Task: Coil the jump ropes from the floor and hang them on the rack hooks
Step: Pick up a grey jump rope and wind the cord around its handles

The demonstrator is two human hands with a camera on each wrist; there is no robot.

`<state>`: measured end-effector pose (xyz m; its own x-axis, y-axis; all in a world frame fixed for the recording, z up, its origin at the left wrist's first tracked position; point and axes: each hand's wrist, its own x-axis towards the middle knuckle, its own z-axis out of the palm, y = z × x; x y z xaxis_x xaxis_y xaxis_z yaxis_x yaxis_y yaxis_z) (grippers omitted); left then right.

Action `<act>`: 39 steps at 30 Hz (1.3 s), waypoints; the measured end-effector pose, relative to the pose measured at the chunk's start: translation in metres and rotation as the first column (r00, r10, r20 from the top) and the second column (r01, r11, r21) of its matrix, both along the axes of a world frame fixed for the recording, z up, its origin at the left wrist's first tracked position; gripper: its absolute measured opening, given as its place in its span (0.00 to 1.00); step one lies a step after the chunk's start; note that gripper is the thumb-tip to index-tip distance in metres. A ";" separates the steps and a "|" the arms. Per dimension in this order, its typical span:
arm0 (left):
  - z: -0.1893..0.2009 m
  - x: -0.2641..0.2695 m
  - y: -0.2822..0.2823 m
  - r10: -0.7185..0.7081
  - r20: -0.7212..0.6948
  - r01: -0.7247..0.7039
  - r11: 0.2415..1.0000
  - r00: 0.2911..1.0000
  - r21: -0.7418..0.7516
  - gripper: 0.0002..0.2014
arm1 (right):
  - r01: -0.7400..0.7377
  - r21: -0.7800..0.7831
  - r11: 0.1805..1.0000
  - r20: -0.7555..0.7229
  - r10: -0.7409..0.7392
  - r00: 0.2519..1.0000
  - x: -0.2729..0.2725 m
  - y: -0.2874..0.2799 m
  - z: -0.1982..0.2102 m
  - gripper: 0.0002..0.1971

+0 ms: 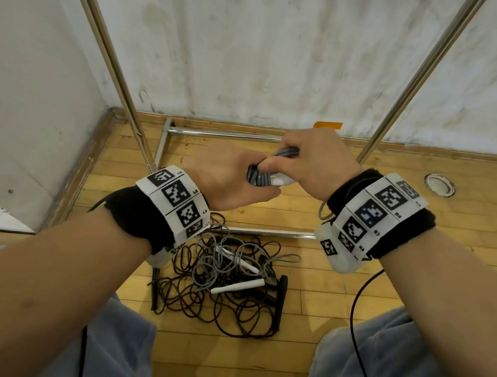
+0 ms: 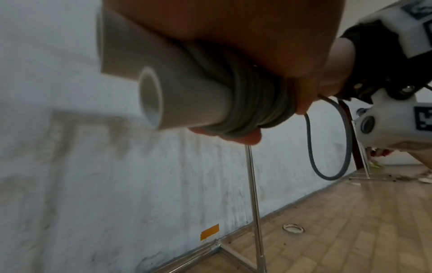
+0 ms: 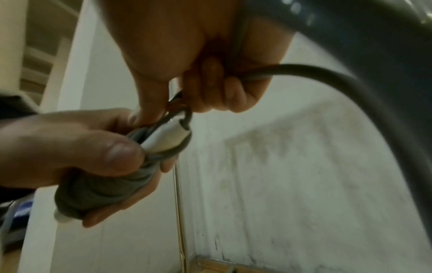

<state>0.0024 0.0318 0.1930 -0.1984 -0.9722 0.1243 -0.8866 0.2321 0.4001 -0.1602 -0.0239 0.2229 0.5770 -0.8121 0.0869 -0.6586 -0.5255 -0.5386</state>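
Gripping both fingers, grey jump rope (image 1: 260,177) coils tightly around its white handles (image 2: 163,88).

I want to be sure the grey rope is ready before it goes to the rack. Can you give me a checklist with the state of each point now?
1. Left hand grips the grey rope bundle: ok.
2. Cord wound tight round the two white handles: ok.
3. Loose end secured: not ok; a free loop hangs down, and the right hand pinches the cord at the handle tip.
4. Rack hooks within view: cannot tell; only the rack poles and base show.
5. Other ropes coiled: not ok; a tangled pile lies on the floor.
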 end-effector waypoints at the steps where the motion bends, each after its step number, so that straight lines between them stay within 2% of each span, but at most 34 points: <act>1: 0.000 0.001 0.000 0.004 -0.021 -0.004 1.000 1.000 -0.012 0.18 | 0.028 0.031 0.999 0.041 -0.029 0.999 0.000 -0.002 -0.001 0.14; 3: 0.004 0.002 0.002 0.004 -0.076 -0.006 1.000 0.997 -0.026 0.17 | 0.055 0.140 0.989 0.168 -0.078 0.983 -0.001 -0.006 -0.002 0.16; 6: 0.013 0.003 0.005 -0.026 -0.165 0.024 1.000 0.986 -0.017 0.17 | -0.004 0.326 0.945 0.355 -0.119 0.927 -0.004 -0.008 0.001 0.13; 9: 0.023 0.001 0.009 -0.026 -0.320 0.014 0.999 0.947 -0.040 0.16 | -0.099 0.455 0.885 0.545 -0.189 0.817 -0.002 -0.008 0.004 0.10; 12: 0.030 0.000 0.010 0.036 -0.451 -0.050 0.999 0.892 -0.020 0.15 | -0.153 0.533 0.832 0.626 -0.266 0.733 0.005 -0.003 0.002 0.13; 15: 0.034 0.000 0.010 0.085 -0.496 -0.101 0.995 0.864 -0.004 0.13 | -0.131 0.512 0.849 0.649 -0.282 0.707 0.011 0.005 0.002 0.20; 16: 0.035 0.001 0.009 0.094 -0.505 -0.112 0.994 0.858 -0.006 0.12 | -0.096 0.457 0.884 0.637 -0.250 0.729 0.012 0.008 0.002 0.21; 18: 0.038 0.002 0.007 0.100 -0.524 -0.129 0.991 0.846 -0.019 0.11 | -0.016 0.283 0.959 0.554 -0.149 0.819 0.016 0.015 0.001 0.19; 20: 0.038 0.002 0.006 0.102 -0.522 -0.141 0.989 0.847 -0.034 0.13 | 0.023 0.148 0.989 0.458 -0.089 0.885 0.019 0.019 -0.002 0.14; 25: 0.038 0.003 0.005 0.116 -0.442 -0.150 0.988 0.889 -0.043 0.14 | -0.038 0.075 0.996 0.254 0.018 0.967 0.015 0.015 -0.001 0.08; 27: 0.038 0.003 0.004 0.118 -0.438 -0.149 0.988 0.891 -0.037 0.15 | -0.052 0.087 0.995 0.199 0.033 0.979 0.017 0.017 -0.002 0.09; 30: 0.039 0.005 0.003 0.117 -0.464 -0.149 0.988 0.878 -0.034 0.14 | -0.019 0.106 0.994 0.272 -0.011 0.962 0.024 0.024 -0.006 0.15; 34: 0.040 0.017 0.000 0.100 -0.441 -0.138 0.989 0.892 -0.056 0.14 | -0.004 0.024 1.000 0.228 -0.001 0.974 0.026 0.023 -0.006 0.09; 36: 0.039 0.023 -0.001 0.124 -0.357 -0.149 0.988 0.926 -0.045 0.18 | -0.016 0.029 0.999 0.195 0.010 0.981 0.025 0.019 -0.007 0.10; 39: 0.029 0.025 -0.002 0.190 -0.131 -0.202 0.976 0.973 -0.083 0.19 | -0.022 0.058 0.998 0.096 0.016 0.995 0.024 0.016 -0.010 0.12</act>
